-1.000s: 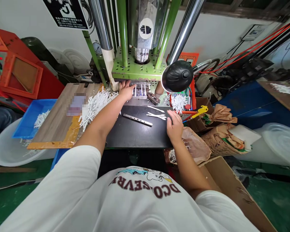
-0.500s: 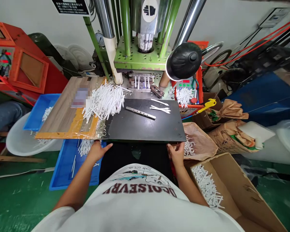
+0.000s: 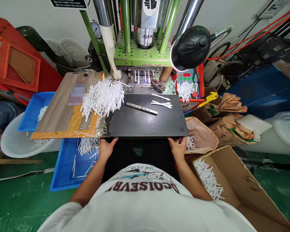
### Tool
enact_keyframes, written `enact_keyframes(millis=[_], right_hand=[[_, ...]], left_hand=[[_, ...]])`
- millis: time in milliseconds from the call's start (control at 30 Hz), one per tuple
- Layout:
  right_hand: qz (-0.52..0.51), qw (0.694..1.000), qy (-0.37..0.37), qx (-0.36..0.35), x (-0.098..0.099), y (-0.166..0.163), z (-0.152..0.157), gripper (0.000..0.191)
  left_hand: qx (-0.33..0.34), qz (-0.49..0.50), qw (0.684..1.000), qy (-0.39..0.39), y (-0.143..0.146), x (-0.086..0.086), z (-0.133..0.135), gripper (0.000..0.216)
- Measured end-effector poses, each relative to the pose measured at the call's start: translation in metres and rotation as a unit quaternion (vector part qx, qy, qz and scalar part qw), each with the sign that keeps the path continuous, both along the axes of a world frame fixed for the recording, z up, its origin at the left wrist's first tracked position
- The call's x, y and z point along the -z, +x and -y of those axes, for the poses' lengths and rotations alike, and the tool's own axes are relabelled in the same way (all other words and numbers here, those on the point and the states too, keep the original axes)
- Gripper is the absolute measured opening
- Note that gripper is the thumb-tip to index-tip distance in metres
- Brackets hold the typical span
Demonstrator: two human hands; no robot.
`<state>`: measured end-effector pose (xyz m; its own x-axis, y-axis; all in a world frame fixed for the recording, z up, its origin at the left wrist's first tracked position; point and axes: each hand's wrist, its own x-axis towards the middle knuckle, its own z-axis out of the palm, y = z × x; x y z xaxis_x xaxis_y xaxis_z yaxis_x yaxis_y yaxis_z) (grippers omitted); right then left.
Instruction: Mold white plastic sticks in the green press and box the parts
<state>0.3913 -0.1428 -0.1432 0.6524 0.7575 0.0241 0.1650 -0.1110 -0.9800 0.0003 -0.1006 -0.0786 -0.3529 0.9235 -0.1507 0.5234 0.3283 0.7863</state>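
Observation:
My left hand (image 3: 106, 149) is at the front edge of the black work plate (image 3: 147, 127), its thumb stretched to the right and its other fingers hidden under the edge. Farther right along that edge is my right hand (image 3: 178, 149), thumb pointing left, most fingers also out of sight. Neither hand shows anything held. A metal bar with holes (image 3: 141, 108) lies across the plate, with a few white sticks (image 3: 161, 103) to its right. Behind the plate, a metal fixture (image 3: 141, 76) holds several white pieces upright under the green press (image 3: 142, 58).
A heap of white sticks (image 3: 103, 96) covers part of the wooden board (image 3: 55, 109). A black lamp (image 3: 193, 48) overhangs the right side. Around me stand a blue tray (image 3: 62, 174), a cardboard box (image 3: 246, 190) and a red control box (image 3: 200, 83).
My left hand has moved right along the plate's front edge, closer to my right hand, which stays at the edge. The view has shifted slightly; the bar and sticks lie as before.

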Motion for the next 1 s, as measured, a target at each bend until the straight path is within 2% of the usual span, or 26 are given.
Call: enact_keyframes(millis=[300, 500, 833, 933, 1000], right_hand=[[0.000, 1.000, 0.001, 0.011, -0.007, -0.001, 0.000, 0.086], [0.002, 1.000, -0.001, 0.013, -0.010, -0.003, 0.000, 0.089], [0.000, 1.000, -0.006, 0.013, -0.008, -0.004, -0.001, 0.092], [0.002, 1.000, -0.023, -0.011, -0.017, 0.013, 0.011, 0.085], [0.041, 0.999, -0.019, 0.019, -0.033, 0.034, 0.017, 0.076]], left_hand=[[-0.003, 0.014, 1.000, 0.001, 0.005, -0.006, 0.000, 0.049], [-0.011, 0.003, 1.000, -0.011, 0.004, -0.006, 0.000, 0.058], [0.002, -0.029, 0.999, -0.031, 0.006, -0.004, -0.002, 0.060], [0.052, -0.071, 0.994, -0.059, -0.015, -0.014, 0.003, 0.057], [0.125, -0.085, 0.980, -0.126, -0.039, -0.033, 0.007, 0.053]])
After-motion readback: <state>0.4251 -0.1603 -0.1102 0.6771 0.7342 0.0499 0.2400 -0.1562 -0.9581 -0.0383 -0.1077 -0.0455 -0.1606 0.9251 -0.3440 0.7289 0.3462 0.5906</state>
